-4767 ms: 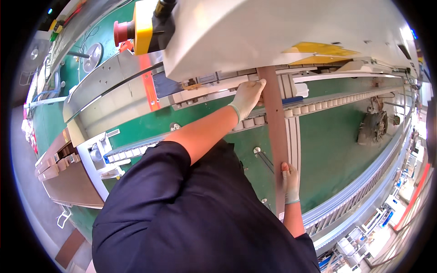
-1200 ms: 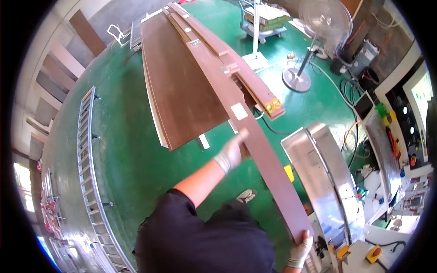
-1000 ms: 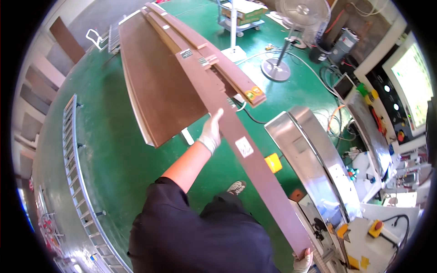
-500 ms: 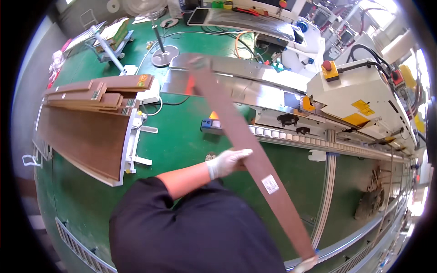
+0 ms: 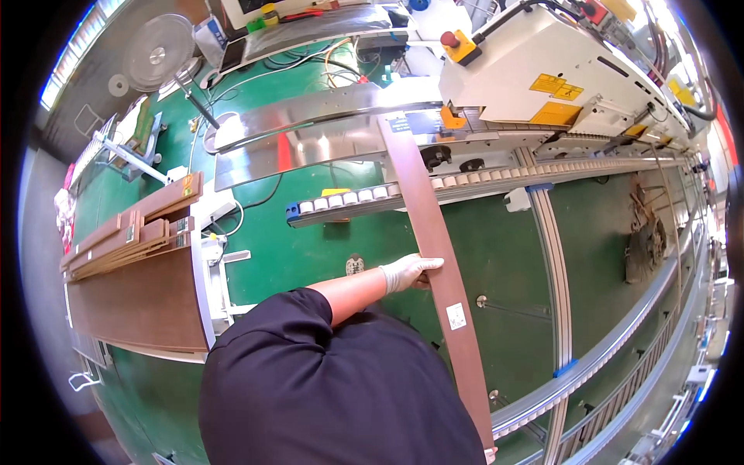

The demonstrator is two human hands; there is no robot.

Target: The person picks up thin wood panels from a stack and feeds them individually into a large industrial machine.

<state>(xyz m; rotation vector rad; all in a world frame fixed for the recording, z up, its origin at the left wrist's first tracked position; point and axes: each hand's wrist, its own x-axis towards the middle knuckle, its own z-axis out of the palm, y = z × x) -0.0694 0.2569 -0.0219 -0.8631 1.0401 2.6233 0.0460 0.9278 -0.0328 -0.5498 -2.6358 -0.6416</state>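
A long, narrow brown board (image 5: 432, 221) with a white label stretches from near my body up to the machine. Its far end overlaps the metal worktop, and its middle passes above a rail of white rollers (image 5: 372, 194). My left hand (image 5: 415, 273), in a white glove, grips the board's left edge around the middle, thumb on top and fingers beneath. At the near end, by the lower edge of the picture, only a small part of my right hand (image 5: 490, 456) shows, closed at the board's corner; most of it is hidden.
To the left, several brown boards (image 5: 124, 240) lie stacked on a stand. The shiny metal worktop (image 5: 310, 143) leads to a white machine (image 5: 542, 74) with a red stop button on a yellow box (image 5: 459, 46). A metal rail frame (image 5: 552, 287) stands right of the board.
The board has swung nearer to lengthwise, its far end moving right along the worktop towards the machine. Both hands have stayed on it. The view has turned to the right.
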